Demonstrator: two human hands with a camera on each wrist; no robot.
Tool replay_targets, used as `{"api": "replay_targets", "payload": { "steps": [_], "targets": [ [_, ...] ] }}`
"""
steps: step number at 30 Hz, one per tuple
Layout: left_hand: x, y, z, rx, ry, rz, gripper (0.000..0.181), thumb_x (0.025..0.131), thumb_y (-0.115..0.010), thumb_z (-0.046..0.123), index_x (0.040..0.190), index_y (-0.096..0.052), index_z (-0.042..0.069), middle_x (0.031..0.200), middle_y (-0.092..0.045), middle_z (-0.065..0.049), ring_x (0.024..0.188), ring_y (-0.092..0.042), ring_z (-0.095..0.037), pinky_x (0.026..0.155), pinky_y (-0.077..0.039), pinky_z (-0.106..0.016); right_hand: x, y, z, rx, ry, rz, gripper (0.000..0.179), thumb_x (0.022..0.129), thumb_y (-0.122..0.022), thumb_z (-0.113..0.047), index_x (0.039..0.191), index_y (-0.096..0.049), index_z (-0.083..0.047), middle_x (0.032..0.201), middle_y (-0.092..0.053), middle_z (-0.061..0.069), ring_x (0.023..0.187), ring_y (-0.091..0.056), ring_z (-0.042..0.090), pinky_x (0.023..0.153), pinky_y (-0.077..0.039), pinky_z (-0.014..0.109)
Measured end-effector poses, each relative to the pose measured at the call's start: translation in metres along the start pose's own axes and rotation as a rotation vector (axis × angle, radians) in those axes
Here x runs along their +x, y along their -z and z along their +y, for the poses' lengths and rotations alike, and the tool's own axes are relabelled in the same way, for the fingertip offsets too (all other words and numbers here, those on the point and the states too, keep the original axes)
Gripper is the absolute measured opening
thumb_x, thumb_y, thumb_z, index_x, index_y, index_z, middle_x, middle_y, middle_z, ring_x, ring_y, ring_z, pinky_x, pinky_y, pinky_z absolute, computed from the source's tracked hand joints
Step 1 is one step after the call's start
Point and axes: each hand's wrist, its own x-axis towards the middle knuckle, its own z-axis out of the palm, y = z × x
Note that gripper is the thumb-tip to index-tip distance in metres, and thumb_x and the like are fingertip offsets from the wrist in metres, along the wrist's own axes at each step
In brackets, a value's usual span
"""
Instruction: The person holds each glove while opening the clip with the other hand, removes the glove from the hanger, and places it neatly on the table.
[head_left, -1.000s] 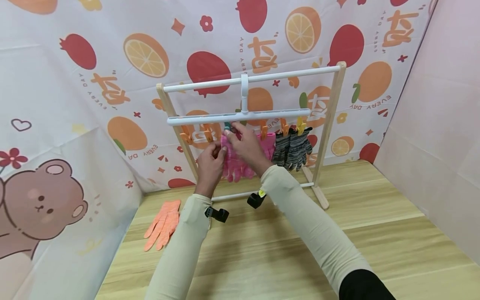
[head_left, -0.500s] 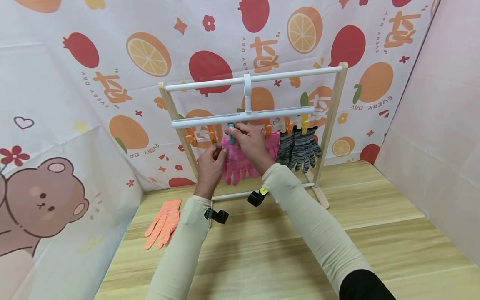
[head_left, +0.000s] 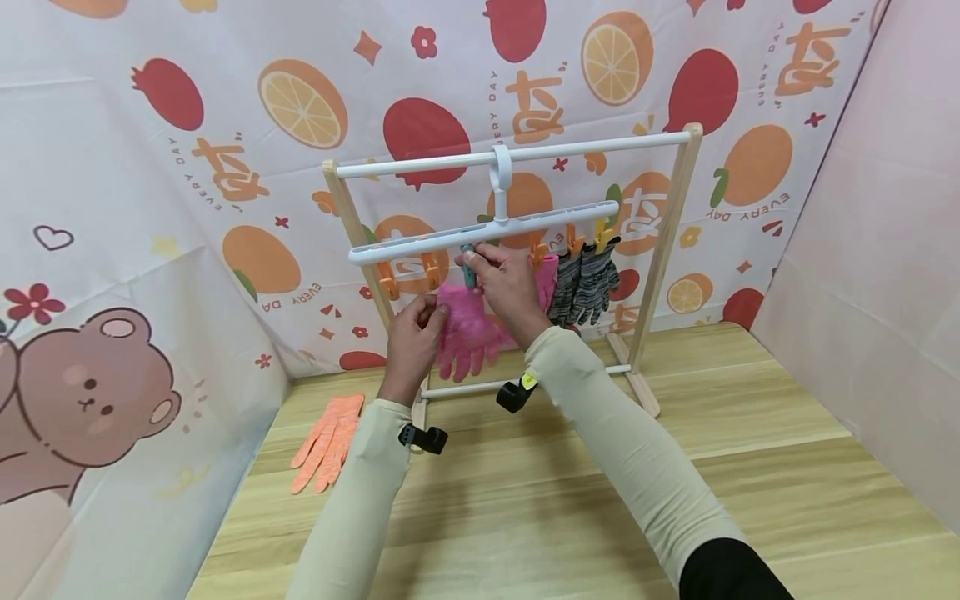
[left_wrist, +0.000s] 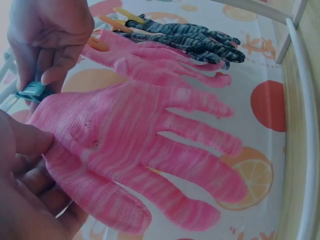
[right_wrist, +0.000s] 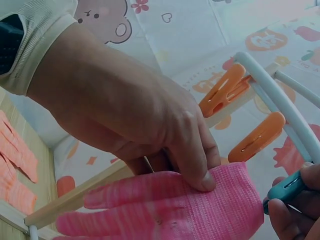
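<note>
Fruit-printed cloth (head_left: 480,83) backs the pale wood surface (head_left: 525,500), where a rack (head_left: 665,250) carries a white hanger (head_left: 570,218), its right end higher in the head view. Below its middle is the teal clip (head_left: 469,271), pinched between the thumb and fingers of my right hand (head_left: 510,287). With my left hand (head_left: 414,337) I pinch the pink glove (head_left: 468,321) by the left side of its cuff, so it hangs cuff up and fingers down, long axis near upright. As I judge it, everything turns on clip against cuff: the clip's tip is right at the cuff's edge, by its upper right corner. Whether it bites the cloth I cannot tell. My hands are apart, the left lower and nearer the glove, the right higher, just under the hanger. Past my right hand hangs a second glove (head_left: 547,282), also pink.
</note>
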Motion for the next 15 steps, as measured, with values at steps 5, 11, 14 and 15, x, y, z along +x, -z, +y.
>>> {"api": "replay_targets", "payload": {
  "steps": [5,11,14,15],
  "targets": [
    [-0.002,0.005,-0.003,0.03,-0.014,-0.003,0.018,0.101,-0.062,0.016,0.106,-0.07,0.002,0.087,-0.068,-0.014,0.073,-0.057,-0.018,0.063,-0.043,-0.023,0.0,0.001,0.0,-0.03,0.007,0.0,0.029,0.103,-0.062,-0.021,0.127,-0.072,-0.01,0.11,-0.076,0.008,0.091,-0.065,0.014,0.076,-0.056,0.041],
    [-0.006,0.01,-0.006,0.03,-0.01,-0.012,0.018,0.101,-0.062,0.015,0.107,-0.071,0.001,0.086,-0.068,-0.014,0.073,-0.058,-0.019,0.062,-0.044,-0.024,-0.001,0.003,0.001,-0.043,0.027,0.004,0.024,0.103,-0.063,-0.022,0.12,-0.076,-0.011,0.105,-0.076,0.004,0.094,-0.067,0.014,0.069,-0.052,0.036],
    [-0.008,0.011,-0.007,0.027,-0.003,-0.018,0.017,0.101,-0.063,0.015,0.107,-0.072,0.002,0.086,-0.067,-0.014,0.074,-0.058,-0.02,0.063,-0.044,-0.023,-0.002,0.004,0.001,-0.042,0.036,0.006,0.022,0.102,-0.064,-0.022,0.116,-0.077,-0.011,0.103,-0.077,0.003,0.086,-0.064,0.015,0.06,-0.045,0.027],
    [-0.009,0.012,-0.007,0.028,-0.003,-0.022,0.017,0.101,-0.062,0.015,0.108,-0.072,0.001,0.086,-0.067,-0.014,0.074,-0.058,-0.02,0.063,-0.044,-0.023,-0.002,0.004,0.001,-0.04,0.037,0.007,0.022,0.102,-0.064,-0.022,0.115,-0.078,-0.011,0.103,-0.076,0.004,0.085,-0.063,0.015,0.059,-0.043,0.026]
  ]
}}
